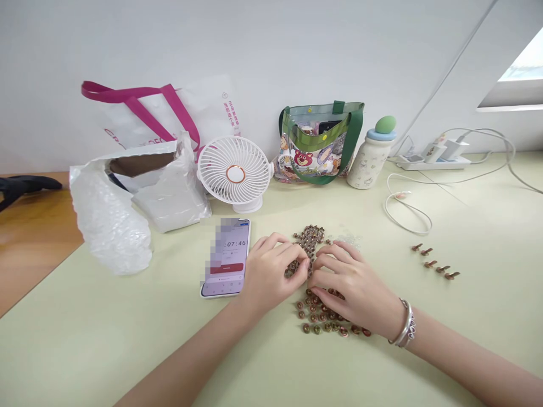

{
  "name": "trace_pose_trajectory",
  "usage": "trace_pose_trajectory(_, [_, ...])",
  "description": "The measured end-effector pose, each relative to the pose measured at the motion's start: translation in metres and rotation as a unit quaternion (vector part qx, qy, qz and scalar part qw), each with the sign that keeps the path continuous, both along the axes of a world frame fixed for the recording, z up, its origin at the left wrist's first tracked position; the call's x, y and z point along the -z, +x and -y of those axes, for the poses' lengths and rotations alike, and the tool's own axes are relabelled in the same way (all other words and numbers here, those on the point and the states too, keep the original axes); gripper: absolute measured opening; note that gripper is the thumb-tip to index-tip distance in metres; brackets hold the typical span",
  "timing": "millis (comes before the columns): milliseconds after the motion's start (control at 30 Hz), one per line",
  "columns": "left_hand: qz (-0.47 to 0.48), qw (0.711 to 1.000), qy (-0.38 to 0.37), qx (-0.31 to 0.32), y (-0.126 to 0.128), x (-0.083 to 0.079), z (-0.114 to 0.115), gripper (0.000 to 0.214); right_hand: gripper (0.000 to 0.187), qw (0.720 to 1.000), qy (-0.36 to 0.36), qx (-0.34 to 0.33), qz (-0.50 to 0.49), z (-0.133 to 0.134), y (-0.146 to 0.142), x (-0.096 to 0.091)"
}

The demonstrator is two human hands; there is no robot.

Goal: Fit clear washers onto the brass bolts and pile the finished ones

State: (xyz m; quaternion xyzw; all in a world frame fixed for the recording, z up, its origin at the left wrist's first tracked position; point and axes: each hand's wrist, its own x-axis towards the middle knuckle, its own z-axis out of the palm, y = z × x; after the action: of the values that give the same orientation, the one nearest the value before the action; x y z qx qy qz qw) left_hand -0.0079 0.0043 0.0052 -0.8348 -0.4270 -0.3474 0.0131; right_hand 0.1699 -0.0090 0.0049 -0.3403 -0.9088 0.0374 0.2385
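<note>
Small copper-coloured metal rivets or eyelets lie on the pale green desk (127,345) in a heap (307,240) and a loose spread (322,316) below it. My left hand (271,271) curls over the heap's lower edge, its fingertips among the pieces. My right hand (350,285) faces it from the other side, with fingers on the pieces near the spread. Whether either hand grips a piece is hidden by the fingers. Several rivets (432,263) stand apart in a short line to the right. A smartphone (224,259) showing 07:46 lies just left of my left hand.
A white desk fan (235,172), bubble wrap (108,217), a printed tote bag (318,144), a white bottle (371,161) and a carrier bag (169,110) stand along the back. A power strip (432,163) and white cables (407,209) lie back right.
</note>
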Motion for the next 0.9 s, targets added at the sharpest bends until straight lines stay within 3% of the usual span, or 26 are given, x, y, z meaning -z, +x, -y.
trace_pose_trajectory(233, [-0.006, 1.000, 0.011, -0.001, 0.000, -0.001, 0.000, 0.013, 0.012, 0.998, -0.013, 0.057, -0.010, -0.020, 0.013, 0.003])
trace_pose_trajectory(633, [-0.015, 1.000, 0.026, 0.001, 0.000, 0.002, -0.002, 0.015, 0.006, 0.997, -0.027, 0.068, -0.007, -0.033, 0.012, 0.015])
trace_pose_trajectory(900, [-0.029, 0.999, -0.029, 0.003, -0.001, 0.003, -0.003, 0.007, 0.004, 0.988, -0.066, 0.048, -0.128, -0.027, 0.019, 0.007])
